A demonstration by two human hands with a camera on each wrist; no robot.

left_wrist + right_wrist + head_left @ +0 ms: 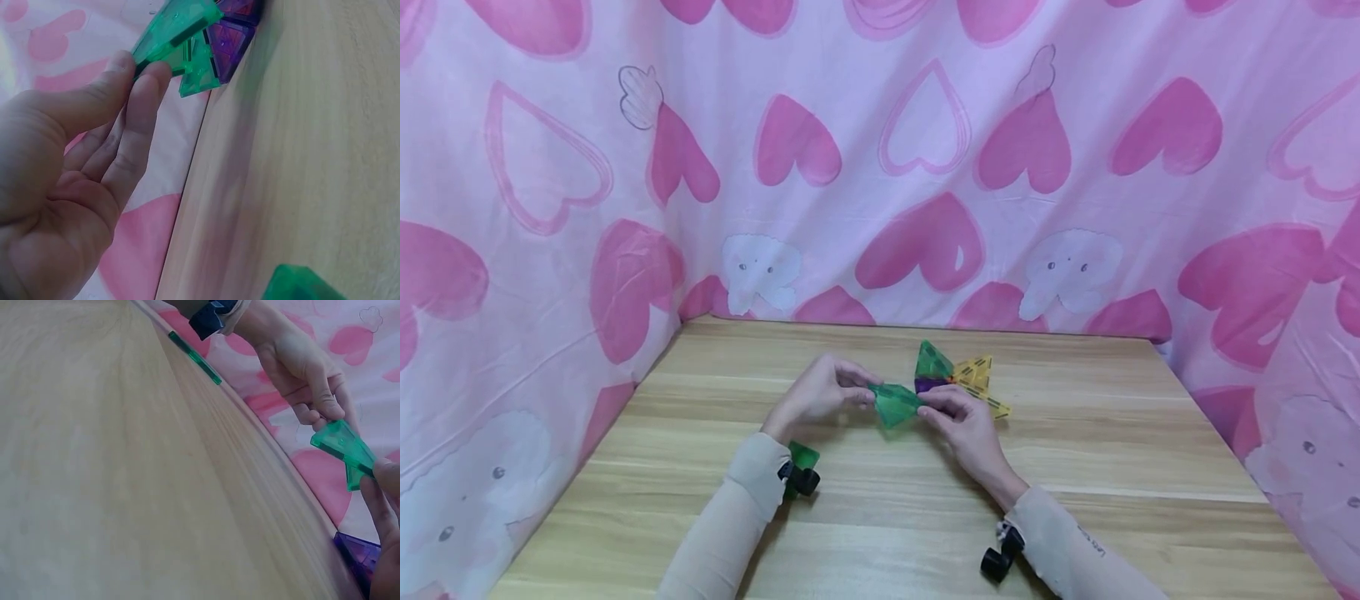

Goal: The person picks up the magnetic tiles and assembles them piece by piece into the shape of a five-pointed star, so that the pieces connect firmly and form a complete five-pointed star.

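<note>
Between both hands, raised a little off the wooden table, is a translucent green magnetic tile piece (pixel 895 405); the right wrist view shows two green panels (pixel 344 447) meeting at an angle. My left hand (pixel 829 390) pinches its left corner between thumb and fingertips. At its opposite corner my right hand (pixel 964 427) pinches it with thumb and fingers. Just behind the right hand stands a cluster of tiles: a green one (pixel 932 361), a purple one (pixel 929 385) and yellow ones (pixel 976 373). The right hand partly hides this cluster.
Another green tile (pixel 805 456) lies on the table (pixel 865 533) beside the left wrist, partly covered by the wrist camera (pixel 805 481). A pink heart-patterned curtain (pixel 910 167) borders the table at the back and sides.
</note>
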